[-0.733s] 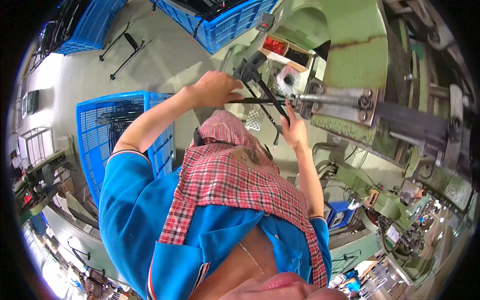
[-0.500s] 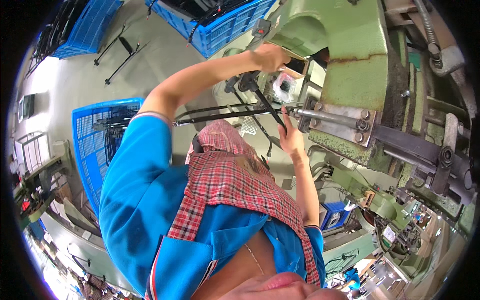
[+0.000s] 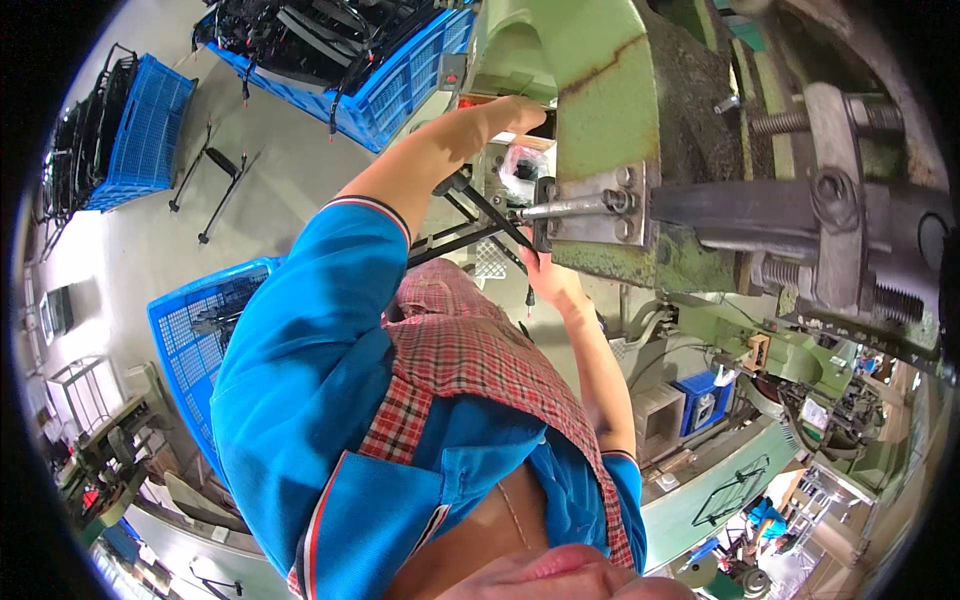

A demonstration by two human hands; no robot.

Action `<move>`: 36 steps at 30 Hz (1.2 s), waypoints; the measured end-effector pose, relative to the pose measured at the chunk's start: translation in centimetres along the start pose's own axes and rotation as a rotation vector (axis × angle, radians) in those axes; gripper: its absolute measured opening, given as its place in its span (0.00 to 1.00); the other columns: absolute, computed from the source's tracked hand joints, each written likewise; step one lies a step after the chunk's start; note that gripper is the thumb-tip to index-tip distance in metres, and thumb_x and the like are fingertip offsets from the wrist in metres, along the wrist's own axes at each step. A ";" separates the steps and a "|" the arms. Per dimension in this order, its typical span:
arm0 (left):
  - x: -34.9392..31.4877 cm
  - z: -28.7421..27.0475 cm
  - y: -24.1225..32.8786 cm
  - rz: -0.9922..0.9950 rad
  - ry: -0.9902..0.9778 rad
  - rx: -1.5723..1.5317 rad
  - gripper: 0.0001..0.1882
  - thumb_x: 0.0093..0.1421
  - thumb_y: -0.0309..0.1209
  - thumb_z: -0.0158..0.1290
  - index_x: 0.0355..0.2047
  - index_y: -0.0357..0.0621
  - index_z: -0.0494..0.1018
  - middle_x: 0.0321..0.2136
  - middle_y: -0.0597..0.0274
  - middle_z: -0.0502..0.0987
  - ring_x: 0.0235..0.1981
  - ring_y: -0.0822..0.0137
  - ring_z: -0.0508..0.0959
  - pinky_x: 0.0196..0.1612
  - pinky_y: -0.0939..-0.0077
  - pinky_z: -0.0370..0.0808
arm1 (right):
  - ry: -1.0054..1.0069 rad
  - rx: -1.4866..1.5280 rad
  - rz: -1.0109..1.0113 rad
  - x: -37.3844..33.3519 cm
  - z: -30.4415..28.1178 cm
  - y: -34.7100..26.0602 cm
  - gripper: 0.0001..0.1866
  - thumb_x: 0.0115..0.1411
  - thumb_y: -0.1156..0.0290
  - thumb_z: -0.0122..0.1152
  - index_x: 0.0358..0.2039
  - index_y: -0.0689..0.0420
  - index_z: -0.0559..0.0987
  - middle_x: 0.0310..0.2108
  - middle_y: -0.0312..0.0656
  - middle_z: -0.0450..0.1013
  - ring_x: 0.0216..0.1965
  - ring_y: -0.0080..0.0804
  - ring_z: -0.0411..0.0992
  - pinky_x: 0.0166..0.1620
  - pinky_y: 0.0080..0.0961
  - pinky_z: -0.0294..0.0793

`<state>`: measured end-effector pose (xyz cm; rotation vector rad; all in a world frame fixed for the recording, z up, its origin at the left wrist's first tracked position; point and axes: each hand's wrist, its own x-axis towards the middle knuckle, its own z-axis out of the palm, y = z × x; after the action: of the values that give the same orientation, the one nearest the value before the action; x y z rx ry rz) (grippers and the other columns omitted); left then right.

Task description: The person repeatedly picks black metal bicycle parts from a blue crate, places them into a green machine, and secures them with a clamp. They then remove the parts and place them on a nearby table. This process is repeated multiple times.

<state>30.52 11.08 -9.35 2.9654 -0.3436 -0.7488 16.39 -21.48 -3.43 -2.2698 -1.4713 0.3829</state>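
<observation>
My left hand (image 3: 522, 114) reaches over a small open box (image 3: 530, 141) with tan edges beside the green machine. Its fingers dip inside and are hidden, so I cannot tell whether they hold anything. My right hand (image 3: 547, 278) is closed on a black tubular metal frame (image 3: 452, 243) next to the machine's steel rod (image 3: 570, 209). The frame's tubes cross in front of my apron. Between my hands sits a clear plastic bag (image 3: 524, 172) with something dark in it.
The large green machine (image 3: 610, 110) fills the upper right, with a long steel bar (image 3: 740, 215) and bolts. Blue crates (image 3: 400, 105) of black frames stand on the floor at upper left, and another blue crate (image 3: 185, 335) is at my left. Loose black tube parts (image 3: 225, 180) lie on the floor.
The view has shifted, so the machine appears farther left. My left hand has gone deeper into the box, its fingers now out of sight. My right hand remains at the frame by the rod.
</observation>
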 end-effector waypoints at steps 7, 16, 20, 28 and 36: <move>-11.5 -2.9 2.8 0.017 0.704 -0.375 0.11 0.58 0.29 0.50 0.39 0.39 0.74 0.33 0.46 0.80 0.37 0.47 0.80 0.40 0.56 0.76 | -0.116 0.005 0.142 0.5 -0.8 -0.6 0.20 0.63 0.63 0.53 0.55 0.51 0.71 0.38 0.59 0.74 0.40 0.62 0.71 0.39 0.51 0.72; -25.1 -0.2 16.1 -0.032 0.647 -1.172 0.13 0.67 0.30 0.46 0.32 0.31 0.73 0.23 0.58 0.79 0.23 0.71 0.80 0.29 0.76 0.78 | -0.122 0.111 0.169 0.9 -2.6 -0.8 0.21 0.63 0.58 0.53 0.54 0.52 0.71 0.27 0.60 0.75 0.34 0.62 0.73 0.38 0.54 0.71; -23.5 1.6 17.4 -0.004 0.643 -1.623 0.15 0.68 0.33 0.47 0.32 0.30 0.74 0.25 0.58 0.80 0.25 0.72 0.80 0.30 0.76 0.79 | -0.134 0.096 0.151 0.6 -2.8 -0.1 0.30 0.63 0.60 0.53 0.65 0.46 0.62 0.27 0.61 0.74 0.34 0.63 0.74 0.38 0.53 0.72; -23.7 1.3 17.7 0.002 0.966 -0.667 0.14 0.57 0.35 0.60 0.37 0.37 0.77 0.29 0.50 0.79 0.27 0.51 0.80 0.33 0.64 0.77 | -0.174 0.033 0.125 0.8 -3.9 -0.9 0.34 0.64 0.61 0.51 0.69 0.41 0.53 0.25 0.59 0.74 0.31 0.63 0.73 0.36 0.56 0.71; -21.3 3.1 18.4 -0.056 0.837 -0.411 0.21 0.55 0.45 0.59 0.45 0.49 0.77 0.39 0.56 0.78 0.43 0.52 0.77 0.45 0.60 0.75 | -0.162 0.044 0.121 0.2 -3.6 -0.7 0.36 0.63 0.62 0.53 0.69 0.44 0.50 0.23 0.63 0.72 0.30 0.66 0.71 0.35 0.55 0.68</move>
<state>7.17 -1.99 -0.13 2.5892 -0.0345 0.4031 17.48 -21.77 0.07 -2.3462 -1.3889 0.6427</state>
